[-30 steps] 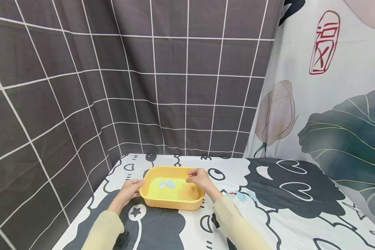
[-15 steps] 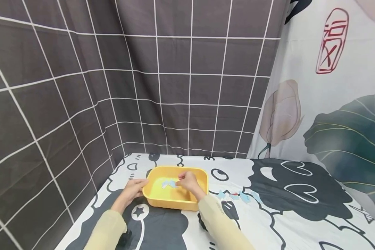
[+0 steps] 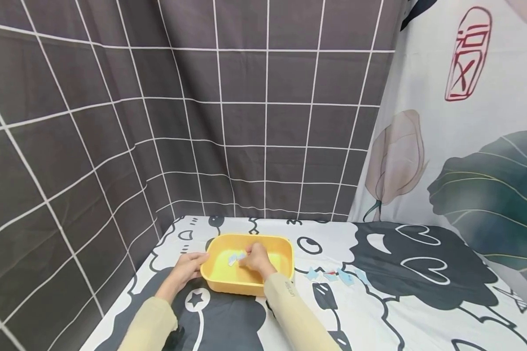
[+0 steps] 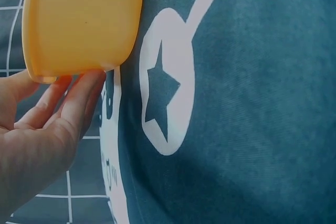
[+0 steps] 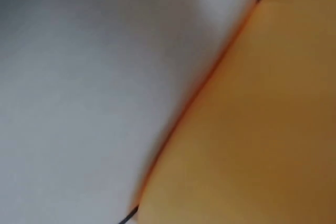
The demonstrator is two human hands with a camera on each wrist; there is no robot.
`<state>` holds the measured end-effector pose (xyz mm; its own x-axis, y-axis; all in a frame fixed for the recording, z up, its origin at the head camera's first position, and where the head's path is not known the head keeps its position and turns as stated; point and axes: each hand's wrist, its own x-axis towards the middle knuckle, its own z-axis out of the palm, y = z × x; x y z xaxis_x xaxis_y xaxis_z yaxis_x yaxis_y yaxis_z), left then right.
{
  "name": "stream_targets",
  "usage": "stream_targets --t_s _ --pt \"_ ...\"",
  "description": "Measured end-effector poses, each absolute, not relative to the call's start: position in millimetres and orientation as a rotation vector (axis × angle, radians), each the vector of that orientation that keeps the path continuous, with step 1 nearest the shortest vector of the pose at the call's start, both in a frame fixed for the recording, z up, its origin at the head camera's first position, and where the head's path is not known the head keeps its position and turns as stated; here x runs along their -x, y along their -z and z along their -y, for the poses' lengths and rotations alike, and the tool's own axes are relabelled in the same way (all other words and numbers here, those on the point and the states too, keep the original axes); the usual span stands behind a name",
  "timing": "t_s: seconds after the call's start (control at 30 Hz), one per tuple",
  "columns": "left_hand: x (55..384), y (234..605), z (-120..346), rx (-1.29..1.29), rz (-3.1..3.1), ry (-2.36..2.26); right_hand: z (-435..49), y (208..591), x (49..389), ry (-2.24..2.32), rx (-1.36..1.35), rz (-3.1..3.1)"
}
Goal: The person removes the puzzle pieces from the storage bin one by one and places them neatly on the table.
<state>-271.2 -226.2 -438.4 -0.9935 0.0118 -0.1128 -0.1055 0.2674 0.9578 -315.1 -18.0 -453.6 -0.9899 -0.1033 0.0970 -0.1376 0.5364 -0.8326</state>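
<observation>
While two pale sleeves (image 3: 149,324) fill the near side, the left hand (image 3: 189,268) grips the left end of a yellow tub (image 3: 233,286), thumb and fingers at its wall. The right hand (image 3: 255,258) reaches into the tub, fingers bent narrowly downward beside small pale pieces of paper (image 3: 232,260) on the tub's floor; whether they pinch one I cannot tell, and the right wrist view shows no fingers. The right forearm crosses the near rim, so a knock there could jolt the tub and shift the loose pieces. A slack left hold would probably let the tub slide. Thin and flat, the pieces could also slip from the fingertips.

More blue pieces (image 3: 345,277) lie right of the tub, where a brushing sleeve could scatter them. The cloth (image 3: 334,248) beneath is white and dark, with cartoon drawings. Behind hangs a dark checked curtain (image 3: 241,122); at the right, a white curtain (image 3: 413,73) printed with a bud and a leaf.
</observation>
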Motion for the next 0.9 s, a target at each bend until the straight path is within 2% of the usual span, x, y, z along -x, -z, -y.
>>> stream_targets --t_s 0.4,0.9 --pt "274.3 441.3 227.1 0.128 -2.419 -1.84 20.6 457.2 313.9 -1.181 -0.264 2.803" --pt "274.5 440.9 225.5 0.135 -2.427 -1.846 17.8 454.4 312.1 -1.225 -0.249 2.796"
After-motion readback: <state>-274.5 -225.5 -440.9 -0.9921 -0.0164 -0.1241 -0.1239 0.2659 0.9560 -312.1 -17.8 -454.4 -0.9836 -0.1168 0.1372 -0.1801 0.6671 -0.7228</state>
